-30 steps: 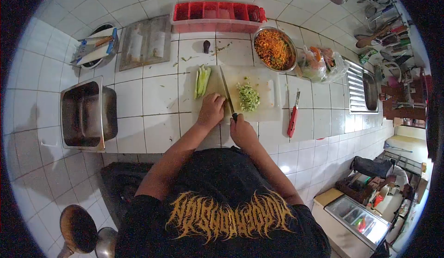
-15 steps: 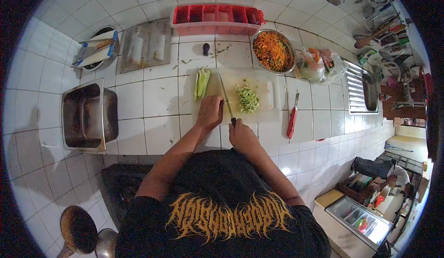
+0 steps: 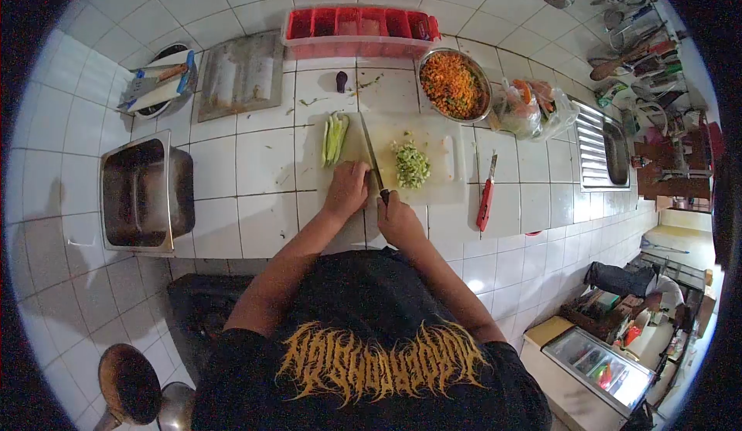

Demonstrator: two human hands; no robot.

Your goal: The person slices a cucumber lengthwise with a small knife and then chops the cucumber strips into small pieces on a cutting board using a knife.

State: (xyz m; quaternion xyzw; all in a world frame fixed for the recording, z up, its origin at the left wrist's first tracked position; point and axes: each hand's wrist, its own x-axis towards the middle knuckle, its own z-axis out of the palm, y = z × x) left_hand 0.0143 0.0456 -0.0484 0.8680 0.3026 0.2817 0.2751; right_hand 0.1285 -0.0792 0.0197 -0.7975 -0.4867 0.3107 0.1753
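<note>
My right hand (image 3: pixel 398 218) is wrapped round the dark handle of a long kitchen knife (image 3: pixel 369 147), its blade angled up and slightly left over the translucent cutting board (image 3: pixel 452 188). Just left of the blade, my left hand (image 3: pixel 348 186) is closed with curled fingertips on the board; whatever lies under them is hidden. Above it are long pale green vegetable sticks (image 3: pixel 335 139), possibly cucumber. A heap of chopped green pieces (image 3: pixel 411 164) sits to the blade's right.
A metal bowl of diced orange and green vegetables (image 3: pixel 454 85) and a plastic bag of vegetables (image 3: pixel 533 109) stand behind, on the right. A red-handled knife (image 3: pixel 487 195) lies right of the board. At left is a steel pan (image 3: pixel 139 191); behind, a red compartment box (image 3: pixel 359 41).
The whole view has shifted slightly. Both hands stay close together at the knife, the left still curled beside the blade. The knife handle appears slightly higher and more left.
</note>
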